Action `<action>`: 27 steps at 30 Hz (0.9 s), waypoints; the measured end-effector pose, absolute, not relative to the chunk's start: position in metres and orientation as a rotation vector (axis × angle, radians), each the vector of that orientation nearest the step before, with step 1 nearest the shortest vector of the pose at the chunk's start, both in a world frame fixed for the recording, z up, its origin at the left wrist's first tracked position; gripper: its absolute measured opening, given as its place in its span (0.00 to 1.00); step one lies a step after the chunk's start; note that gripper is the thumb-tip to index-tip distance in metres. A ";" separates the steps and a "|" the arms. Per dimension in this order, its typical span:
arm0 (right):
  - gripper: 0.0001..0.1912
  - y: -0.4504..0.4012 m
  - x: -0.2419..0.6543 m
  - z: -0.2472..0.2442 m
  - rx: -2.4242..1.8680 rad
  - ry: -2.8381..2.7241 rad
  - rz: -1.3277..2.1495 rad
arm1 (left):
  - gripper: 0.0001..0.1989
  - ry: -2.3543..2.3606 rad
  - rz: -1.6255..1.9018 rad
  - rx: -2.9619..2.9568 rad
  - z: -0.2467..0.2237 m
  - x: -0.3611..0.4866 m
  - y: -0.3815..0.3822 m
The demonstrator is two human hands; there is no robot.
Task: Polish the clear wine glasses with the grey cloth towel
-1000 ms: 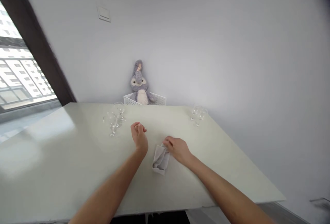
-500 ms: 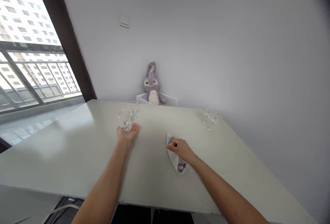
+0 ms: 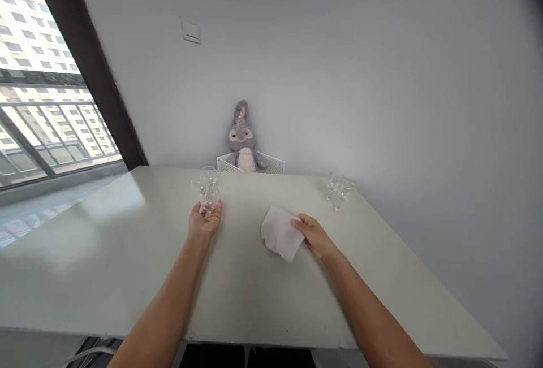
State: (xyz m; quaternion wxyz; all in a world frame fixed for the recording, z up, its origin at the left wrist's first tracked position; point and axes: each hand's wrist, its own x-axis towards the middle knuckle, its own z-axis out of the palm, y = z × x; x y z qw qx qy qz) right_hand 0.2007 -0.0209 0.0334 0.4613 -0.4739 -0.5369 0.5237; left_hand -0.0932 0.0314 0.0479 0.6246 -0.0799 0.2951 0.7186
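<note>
On my feed, my right hand (image 3: pixel 313 234) pinches the cloth (image 3: pixel 280 233) in front of the white basket (image 3: pixel 274 165); my left hand (image 3: pixel 204 222) cups the front glass (image 3: pixel 210 199), near-left of the basket, though whether it grips I can't tell. I'd call it early: cloth and glass are apart, and the far glasses (image 3: pixel 338 189) right of the basket stand untouched.

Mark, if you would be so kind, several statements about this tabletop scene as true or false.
1. The right hand holds the thin white cloth. True.
2. The grey, white-bellied plush toy lies face down. False: it sits upright in the white perforated basket.
3. The left hand, palm up, is at the left cluster of clear stemmed glasses. True.
4. The square white wall switch is right of the toy. False: it is to the left.
5. The right cluster of clear stemmed glasses touches neither hand. True.
</note>
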 end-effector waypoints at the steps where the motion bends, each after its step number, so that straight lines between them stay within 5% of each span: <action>1: 0.12 -0.019 0.204 0.035 -1.088 -1.195 1.328 | 0.06 0.669 1.634 -0.177 0.048 -0.085 0.031; 11: 0.06 -0.012 0.227 0.042 -0.867 -0.821 1.116 | 0.07 0.588 1.398 0.121 0.040 -0.007 0.040; 19: 0.10 -0.033 0.199 0.049 -0.935 -1.856 0.426 | 0.04 0.497 1.318 0.311 0.012 0.013 0.030; 27: 0.08 -0.040 0.175 0.036 -1.022 -1.741 0.737 | 0.09 0.461 1.294 0.587 0.016 0.018 0.018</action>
